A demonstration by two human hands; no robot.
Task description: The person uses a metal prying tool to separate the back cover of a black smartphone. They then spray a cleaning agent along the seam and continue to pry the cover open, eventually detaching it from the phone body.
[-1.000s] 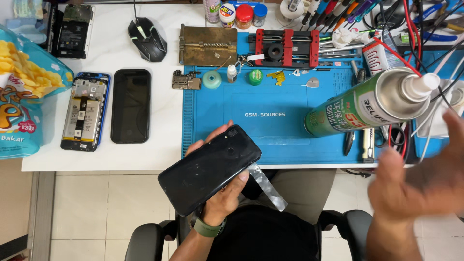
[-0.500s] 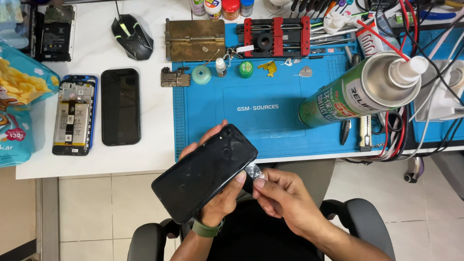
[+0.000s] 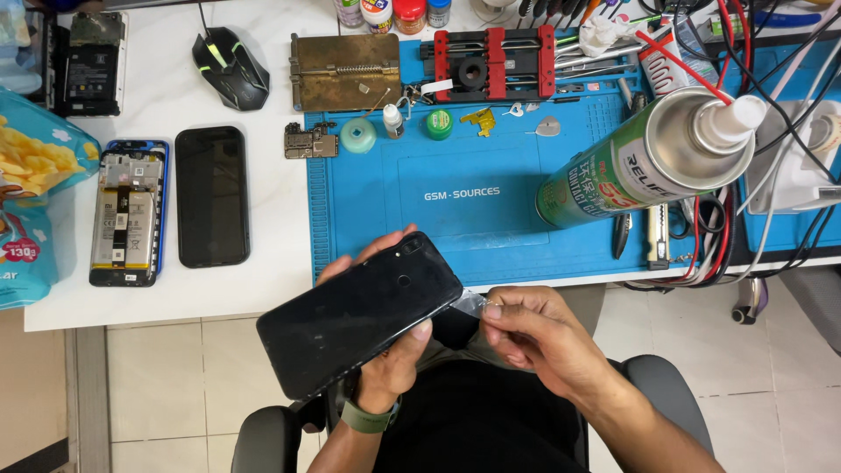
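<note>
Right hand (image 3: 534, 337) has closed in — pinching clear film (image 3: 469, 304) beside the black phone (image 3: 359, 313).

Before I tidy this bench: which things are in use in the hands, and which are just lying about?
In use:
black phone back, held by the left hand
clear film strip, pinched by the right hand

Lying about:
spray can
opened phone
black screen
mouse
snack bag

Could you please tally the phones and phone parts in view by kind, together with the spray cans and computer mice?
Black back cover, held in left hand: 1
Opened phones: 2
Black screen panel: 1
Circuit board: 1
Green spray can: 1
Computer mouse: 1
Total: 7
</note>
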